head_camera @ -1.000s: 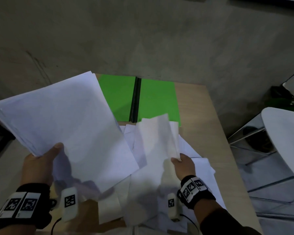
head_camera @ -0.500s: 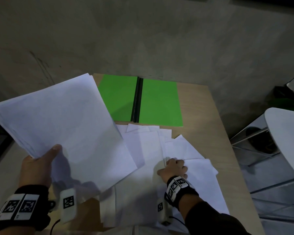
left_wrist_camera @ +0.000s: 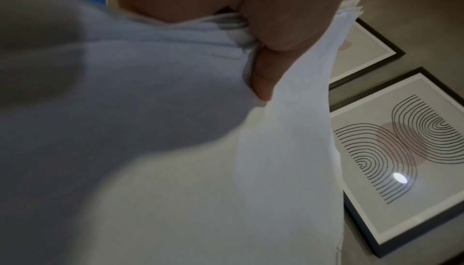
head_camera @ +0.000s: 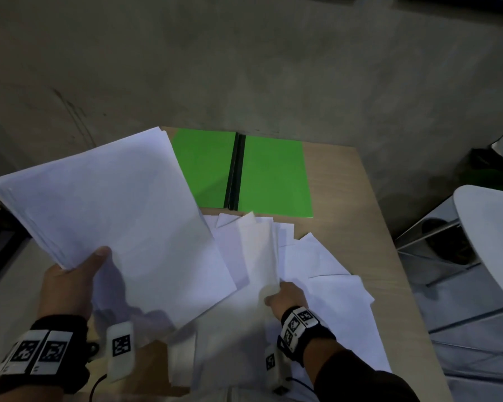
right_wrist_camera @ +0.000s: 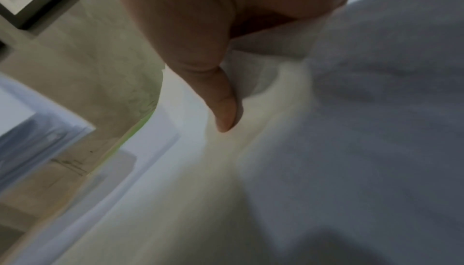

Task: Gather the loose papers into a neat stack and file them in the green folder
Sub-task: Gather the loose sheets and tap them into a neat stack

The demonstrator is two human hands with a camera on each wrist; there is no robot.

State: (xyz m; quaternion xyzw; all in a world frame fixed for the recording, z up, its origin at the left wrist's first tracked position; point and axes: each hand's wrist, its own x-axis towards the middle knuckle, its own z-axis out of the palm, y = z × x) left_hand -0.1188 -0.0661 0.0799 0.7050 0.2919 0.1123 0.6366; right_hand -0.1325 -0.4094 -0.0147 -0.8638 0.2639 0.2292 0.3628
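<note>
My left hand (head_camera: pixel 79 268) grips a thick stack of white papers (head_camera: pixel 114 216) by its near corner and holds it up, tilted, over the table's left side; the left wrist view shows my fingers (left_wrist_camera: pixel 263 74) curled under the stack (left_wrist_camera: pixel 175 150). My right hand (head_camera: pixel 285 294) pinches a single sheet (head_camera: pixel 259 250) and lifts its edge off the loose papers (head_camera: pixel 331 285) spread on the table; my thumb (right_wrist_camera: pixel 223 108) presses on that sheet (right_wrist_camera: pixel 263 150). The green folder (head_camera: pixel 273 175) lies open flat at the table's far edge.
The wooden table (head_camera: pixel 346 198) ends at a grey wall behind the folder. A white chair (head_camera: pixel 491 242) stands off the table's right side. Framed pictures (left_wrist_camera: pixel 401 150) lie on the floor to the left.
My right hand laid one sheet down a second ago, pressed flat on the loose papers, and now pinches another sheet and raises it. The left hand's stack has barely moved.
</note>
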